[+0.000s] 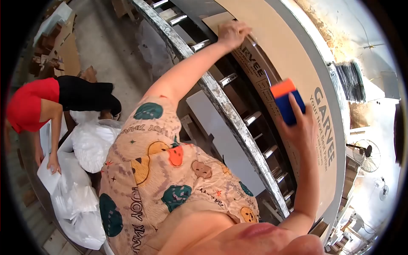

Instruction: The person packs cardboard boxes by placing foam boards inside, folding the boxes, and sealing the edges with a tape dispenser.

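My right hand (301, 119) is wrapped around a blue and orange tape dispenser (289, 101), held against the side of a large brown cardboard box (293, 55) printed "GARVEE". A shiny strip of clear tape (264, 57) runs along the box's edge between the dispenser and my left hand. My left hand (233, 34) is at the far end of that strip, its fingers bent and close together on the box near an open-looking flap. What lies under those fingertips is mostly hidden.
The box rests on a metal roller conveyor (225, 102) with a worn side rail. At left a person in a red top (34, 104) bends over white plastic-wrapped stacks (80, 187). A white panel (229, 140) lies below the rail. A fan (366, 155) is at right.
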`<action>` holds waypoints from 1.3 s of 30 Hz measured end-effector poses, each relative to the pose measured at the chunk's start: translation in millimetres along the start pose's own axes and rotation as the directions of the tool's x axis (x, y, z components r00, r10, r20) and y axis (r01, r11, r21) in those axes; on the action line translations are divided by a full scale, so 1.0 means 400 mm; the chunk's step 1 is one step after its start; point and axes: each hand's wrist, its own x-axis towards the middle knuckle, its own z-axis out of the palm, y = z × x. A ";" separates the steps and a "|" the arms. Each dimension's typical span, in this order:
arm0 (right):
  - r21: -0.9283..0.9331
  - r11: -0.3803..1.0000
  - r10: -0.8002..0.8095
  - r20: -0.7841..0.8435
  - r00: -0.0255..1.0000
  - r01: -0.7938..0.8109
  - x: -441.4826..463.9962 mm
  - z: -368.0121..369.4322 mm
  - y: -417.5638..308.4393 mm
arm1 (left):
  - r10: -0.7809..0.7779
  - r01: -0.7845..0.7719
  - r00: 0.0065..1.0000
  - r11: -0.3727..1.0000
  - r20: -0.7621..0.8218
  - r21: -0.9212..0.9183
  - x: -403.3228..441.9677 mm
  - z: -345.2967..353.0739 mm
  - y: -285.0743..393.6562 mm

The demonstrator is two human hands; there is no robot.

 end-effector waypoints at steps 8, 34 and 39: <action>-0.175 0.984 0.023 0.230 0.973 0.018 0.205 0.056 -0.056 | -0.190 0.195 0.980 0.977 -0.062 0.082 0.022 -0.002 -0.085; -0.214 0.972 0.133 0.133 0.982 -0.102 -0.550 0.059 0.334 | -0.581 0.583 0.810 0.812 -0.084 0.010 -0.292 0.315 0.574; -0.249 0.919 0.342 0.124 0.931 -0.305 -1.179 -0.083 0.618 | -0.522 0.520 0.850 0.853 -0.070 -0.044 -0.562 0.455 0.954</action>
